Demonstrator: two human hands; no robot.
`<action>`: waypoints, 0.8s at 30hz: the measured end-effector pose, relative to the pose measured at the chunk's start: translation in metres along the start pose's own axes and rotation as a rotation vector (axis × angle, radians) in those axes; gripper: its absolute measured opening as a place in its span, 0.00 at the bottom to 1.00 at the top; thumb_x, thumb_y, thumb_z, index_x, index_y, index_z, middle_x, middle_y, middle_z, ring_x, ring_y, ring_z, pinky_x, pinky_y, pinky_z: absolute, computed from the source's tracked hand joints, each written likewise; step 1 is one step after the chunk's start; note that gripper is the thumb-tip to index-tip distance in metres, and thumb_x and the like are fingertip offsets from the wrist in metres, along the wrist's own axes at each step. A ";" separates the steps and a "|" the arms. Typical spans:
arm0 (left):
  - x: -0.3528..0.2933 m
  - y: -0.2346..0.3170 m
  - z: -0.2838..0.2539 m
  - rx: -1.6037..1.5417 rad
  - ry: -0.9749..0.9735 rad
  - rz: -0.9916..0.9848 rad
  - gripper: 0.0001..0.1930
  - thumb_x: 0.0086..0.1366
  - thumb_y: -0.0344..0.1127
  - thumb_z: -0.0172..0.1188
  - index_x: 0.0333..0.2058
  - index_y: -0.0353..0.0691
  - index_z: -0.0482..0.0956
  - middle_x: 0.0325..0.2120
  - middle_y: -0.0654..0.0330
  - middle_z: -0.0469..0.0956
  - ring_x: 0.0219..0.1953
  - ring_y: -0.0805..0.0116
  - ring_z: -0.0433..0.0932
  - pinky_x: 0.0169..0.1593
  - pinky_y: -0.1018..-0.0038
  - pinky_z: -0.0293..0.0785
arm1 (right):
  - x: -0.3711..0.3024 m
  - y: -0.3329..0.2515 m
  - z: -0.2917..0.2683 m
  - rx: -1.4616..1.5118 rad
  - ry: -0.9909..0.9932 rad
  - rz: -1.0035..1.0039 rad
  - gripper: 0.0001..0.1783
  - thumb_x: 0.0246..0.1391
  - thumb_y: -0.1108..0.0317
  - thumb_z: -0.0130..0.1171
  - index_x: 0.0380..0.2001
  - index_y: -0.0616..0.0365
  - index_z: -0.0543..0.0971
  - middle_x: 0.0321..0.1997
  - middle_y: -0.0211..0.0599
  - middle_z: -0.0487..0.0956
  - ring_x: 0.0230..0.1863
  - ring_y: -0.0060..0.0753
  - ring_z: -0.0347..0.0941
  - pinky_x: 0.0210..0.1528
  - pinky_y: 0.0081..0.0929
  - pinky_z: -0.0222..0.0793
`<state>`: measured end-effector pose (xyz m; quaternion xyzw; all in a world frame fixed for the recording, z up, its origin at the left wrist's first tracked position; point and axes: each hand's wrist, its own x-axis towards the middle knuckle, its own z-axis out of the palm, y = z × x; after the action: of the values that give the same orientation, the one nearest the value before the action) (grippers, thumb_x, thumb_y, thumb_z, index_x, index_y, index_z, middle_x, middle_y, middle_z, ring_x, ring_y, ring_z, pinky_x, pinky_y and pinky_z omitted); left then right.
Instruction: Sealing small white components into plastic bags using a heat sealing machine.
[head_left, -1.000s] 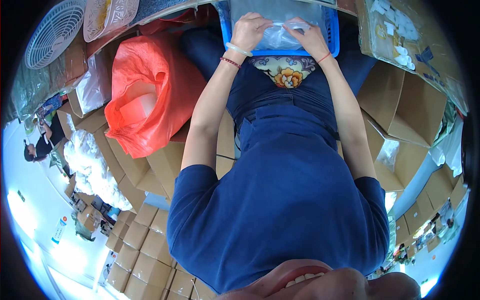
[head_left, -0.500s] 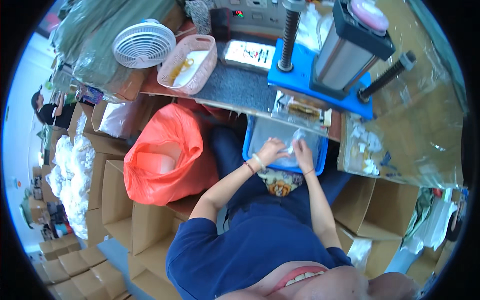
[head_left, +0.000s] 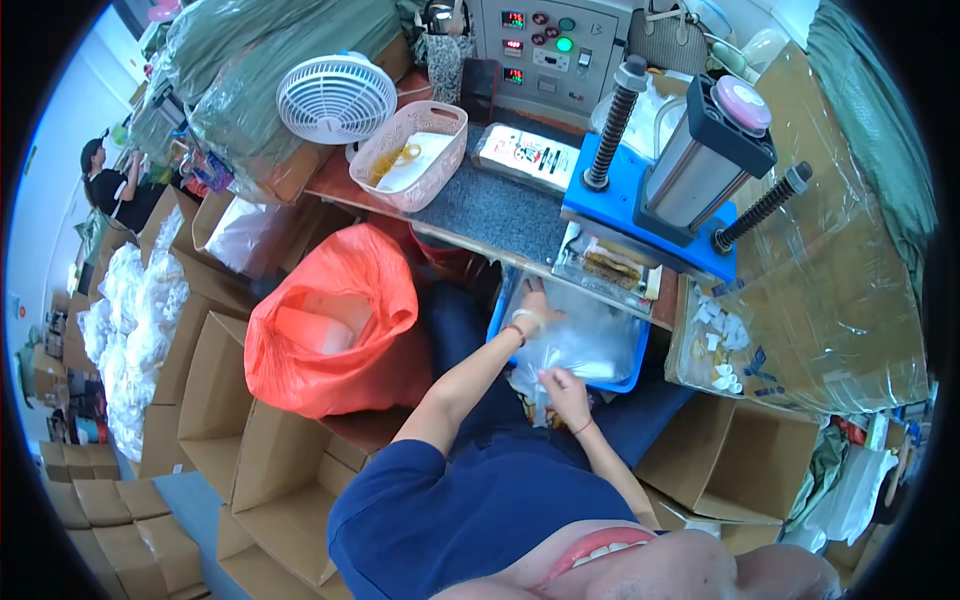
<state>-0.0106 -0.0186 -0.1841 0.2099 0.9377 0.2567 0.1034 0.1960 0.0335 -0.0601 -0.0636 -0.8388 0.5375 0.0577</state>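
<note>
A blue plastic tray [head_left: 625, 384] rests at my lap, partly under the table edge. Clear plastic film or a bag [head_left: 592, 345] lies over it, its near end hanging toward my lap. My left hand [head_left: 537, 308] reaches over the tray's left part, fingers stretched out against the plastic and slightly blurred. Closer to my body, my right hand [head_left: 566, 396] is closed, pinching the plastic's near edge. What lies beneath the plastic is hard to make out.
A blue press [head_left: 650, 225] with spring posts stands on the table [head_left: 500, 210]. Left of my legs sits a red plastic bag [head_left: 330, 370] holding pale pieces. A pink basket [head_left: 410, 160] and a white fan [head_left: 337, 100] stand behind. Open cardboard boxes [head_left: 700, 450] flank me.
My right hand has come down from over the tray toward my lap, drawing plastic along. The left hand has opened and lies on the plastic. The whole view has shifted slightly.
</note>
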 end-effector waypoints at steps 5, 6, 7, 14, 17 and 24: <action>0.000 -0.017 -0.011 -0.355 -0.101 -0.059 0.18 0.53 0.38 0.65 0.40 0.32 0.82 0.32 0.48 0.83 0.37 0.53 0.83 0.40 0.65 0.79 | -0.039 -0.021 -0.009 0.106 -0.149 0.223 0.09 0.61 0.64 0.58 0.37 0.59 0.77 0.29 0.42 0.81 0.30 0.39 0.78 0.35 0.32 0.73; -0.006 -0.003 -0.016 -0.596 -0.245 -0.106 0.11 0.55 0.35 0.62 0.33 0.33 0.82 0.27 0.53 0.82 0.32 0.60 0.81 0.36 0.69 0.77 | -0.048 0.000 -0.019 0.044 -0.065 0.174 0.09 0.61 0.64 0.57 0.38 0.59 0.77 0.29 0.41 0.81 0.30 0.39 0.79 0.36 0.32 0.73; -0.018 0.024 -0.030 -0.828 -0.415 -0.166 0.06 0.57 0.31 0.60 0.26 0.35 0.83 0.22 0.58 0.81 0.27 0.67 0.80 0.31 0.74 0.74 | -0.065 0.023 -0.030 -0.019 0.028 0.149 0.10 0.62 0.64 0.57 0.38 0.60 0.76 0.29 0.41 0.81 0.31 0.39 0.80 0.37 0.32 0.74; -0.139 0.061 -0.109 -0.652 -0.888 0.181 0.08 0.59 0.29 0.52 0.27 0.35 0.80 0.19 0.69 0.74 0.23 0.80 0.69 0.29 0.78 0.66 | -0.043 0.006 -0.077 0.350 0.402 0.200 0.42 0.60 0.70 0.60 0.71 0.56 0.48 0.72 0.46 0.54 0.67 0.43 0.58 0.64 0.36 0.63; -0.190 0.073 -0.081 -0.592 -0.991 0.524 0.07 0.59 0.28 0.50 0.27 0.32 0.76 0.18 0.62 0.73 0.21 0.75 0.66 0.29 0.72 0.67 | -0.014 0.011 -0.072 -0.354 0.420 -0.013 0.42 0.55 0.63 0.65 0.69 0.55 0.56 0.67 0.51 0.61 0.65 0.46 0.60 0.63 0.35 0.64; -0.219 0.061 -0.095 -0.427 -0.933 0.737 0.10 0.62 0.29 0.55 0.40 0.31 0.76 0.33 0.42 0.78 0.32 0.48 0.76 0.41 0.62 0.72 | -0.087 -0.048 -0.073 0.054 0.328 -0.020 0.08 0.55 0.72 0.62 0.39 0.60 0.82 0.37 0.36 0.80 0.37 0.30 0.77 0.40 0.23 0.72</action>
<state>0.1769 -0.1102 -0.0526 0.5838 0.5879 0.3385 0.4461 0.2920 0.0643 0.0114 -0.1407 -0.8040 0.5417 0.2011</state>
